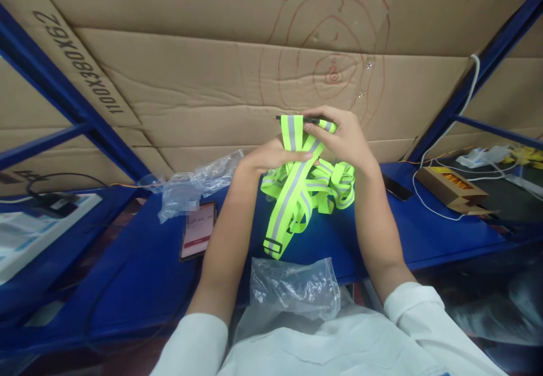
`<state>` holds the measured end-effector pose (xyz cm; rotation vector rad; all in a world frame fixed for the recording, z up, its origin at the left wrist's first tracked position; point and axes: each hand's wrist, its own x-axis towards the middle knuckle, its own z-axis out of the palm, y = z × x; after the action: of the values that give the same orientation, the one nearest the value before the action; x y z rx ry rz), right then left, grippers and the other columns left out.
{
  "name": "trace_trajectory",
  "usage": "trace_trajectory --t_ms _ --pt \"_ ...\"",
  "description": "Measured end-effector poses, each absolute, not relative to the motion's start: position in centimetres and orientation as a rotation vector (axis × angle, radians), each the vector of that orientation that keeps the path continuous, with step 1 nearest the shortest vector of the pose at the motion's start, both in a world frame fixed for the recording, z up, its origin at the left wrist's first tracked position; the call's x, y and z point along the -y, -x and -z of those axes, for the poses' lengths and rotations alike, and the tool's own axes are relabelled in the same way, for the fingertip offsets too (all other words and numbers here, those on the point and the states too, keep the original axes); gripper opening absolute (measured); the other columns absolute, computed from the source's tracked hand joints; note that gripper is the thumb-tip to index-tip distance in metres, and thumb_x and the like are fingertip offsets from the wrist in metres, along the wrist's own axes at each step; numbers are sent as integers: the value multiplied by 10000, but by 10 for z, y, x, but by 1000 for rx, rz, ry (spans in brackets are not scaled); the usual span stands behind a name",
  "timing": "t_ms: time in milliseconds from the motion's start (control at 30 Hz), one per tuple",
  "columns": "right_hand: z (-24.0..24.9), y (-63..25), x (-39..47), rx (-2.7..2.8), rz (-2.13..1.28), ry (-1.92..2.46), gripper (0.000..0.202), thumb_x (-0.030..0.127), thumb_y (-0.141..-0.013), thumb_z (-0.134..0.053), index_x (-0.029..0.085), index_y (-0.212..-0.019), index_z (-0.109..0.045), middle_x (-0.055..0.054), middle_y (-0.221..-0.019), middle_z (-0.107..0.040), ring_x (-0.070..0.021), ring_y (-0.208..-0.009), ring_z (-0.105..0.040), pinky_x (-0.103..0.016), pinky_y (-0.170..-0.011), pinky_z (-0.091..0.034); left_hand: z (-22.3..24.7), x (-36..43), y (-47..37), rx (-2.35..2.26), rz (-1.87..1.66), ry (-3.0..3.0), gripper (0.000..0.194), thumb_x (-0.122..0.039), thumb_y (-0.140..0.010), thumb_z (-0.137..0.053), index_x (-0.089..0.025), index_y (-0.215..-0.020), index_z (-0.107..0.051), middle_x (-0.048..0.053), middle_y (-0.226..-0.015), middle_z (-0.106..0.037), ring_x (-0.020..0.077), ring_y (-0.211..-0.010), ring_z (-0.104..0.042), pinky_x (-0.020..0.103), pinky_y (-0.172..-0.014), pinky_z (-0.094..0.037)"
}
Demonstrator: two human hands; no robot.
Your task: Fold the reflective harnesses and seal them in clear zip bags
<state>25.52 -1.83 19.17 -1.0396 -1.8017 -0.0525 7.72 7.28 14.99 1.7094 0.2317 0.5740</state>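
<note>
Gripping the neon strap [292, 195], both hands [283, 155] [344, 137] angle inward, wrists bent.

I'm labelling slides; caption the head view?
Head view: both hands hold neon-yellow reflective straps above a blue table, before marked cardboard.

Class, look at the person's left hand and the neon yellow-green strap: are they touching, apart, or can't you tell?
Touching. The head view shows the left hand with its thumb lying across the strap.
</note>
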Motion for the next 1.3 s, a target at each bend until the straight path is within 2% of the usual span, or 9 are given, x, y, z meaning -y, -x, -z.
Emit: trace_trajectory --t_ms 267,400,500,567,667,833,967,1167,1300 --pt "-192 -258 19 1806 104 1046 207 311 -929 -695 232 -1089 -799 -34 -1098 -799 -242 -1039 -727 -404 -979 -542 -150 -73 -81 -224 -624 -1723 551 -353 -662 -986 -131 -1099 -735 119 -1049 -807 294 -957 -788 429 -902 -660" --pt "-189 -261 13 1774 166 1106 181 349 -941 -679 232 -1011 -798 -39 -1037 -802 -255 -987 -725 -408 -956 -541 -152 -73 -81 -222 -577 -1723 615 -305 -634 -1000 -153 -1158 -717 110 -1054 -811 299 -993 -788 433 -924 -654" --pt "-187 -264 7 1721 208 1169 231 425 -955 -670 226 -898 -772 -51 -942 -793 -263 -924 -713 -404 -906 -537 -149 -78 -85 -254 -589 -1693 641 -284 -612 -1007 -156 -1164 -710 113 -1047 -809 276 -950 -788 400 -885 -653" --pt "-187 -266 5 1699 198 1199 312 509 -956 -668 225 -857 -751 -51 -885 -777 -258 -878 -697 -399 -870 -533 -146 -82 -88 -251 -560 -1707 553 -306 -631 -995 -136 -1089 -737 121 -1011 -805 258 -911 -780 367 -842 -649" --pt "-187 -271 5 1710 84 1219 388 582 -935 -679 208 -841 -727 -39 -843 -748 -224 -800 -657 -368 -796 -521 -143 -87 -88 -171 -455 -1784 410 -362 -712 -947 -110 -982 -768 134 -973 -795 245 -899 -766 339 -815 -635" --pt "-187 -277 7 1688 -240 1150 370 554 -905 -717 198 -818 -667 -9 -816 -695 -155 -706 -588 -291 -670 -476 -147 -83 -79 -28 -358 -1832 332 -387 -804 -886 -119 -970 -781 118 -950 -783 219 -871 -749 321 -799 -619" --pt "-183 -277 0 1601 -450 1115 420 613 -860 -756 212 -818 -637 1 -773 -662 -145 -664 -576 -274 -612 -461 -149 -80 -76 -6 -350 -1776 377 -368 -786 -900 -133 -1055 -779 121 -990 -783 233 -897 -748 356 -837 -625" --pt "-170 -276 -20 1430 -809 996 533 629 -723 -848 210 -997 -665 8 -785 -669 -144 -594 -568 -282 -525 -472 -146 -83 -79 -2 -376 -1694 420 -299 -765 -922 -119 -1114 -772 150 -1053 -788 240 -923 -766 343 -846 -643" --pt "-164 -272 -32 1455 -539 1051 493 642 -798 -787 202 -974 -652 -23 -846 -692 -165 -704 -631 -306 -652 -530 -147 -87 -74 -9 -428 -1685 357 -285 -795 -903 -119 -1083 -774 127 -982 -794 225 -874 -767 318 -788 -650"
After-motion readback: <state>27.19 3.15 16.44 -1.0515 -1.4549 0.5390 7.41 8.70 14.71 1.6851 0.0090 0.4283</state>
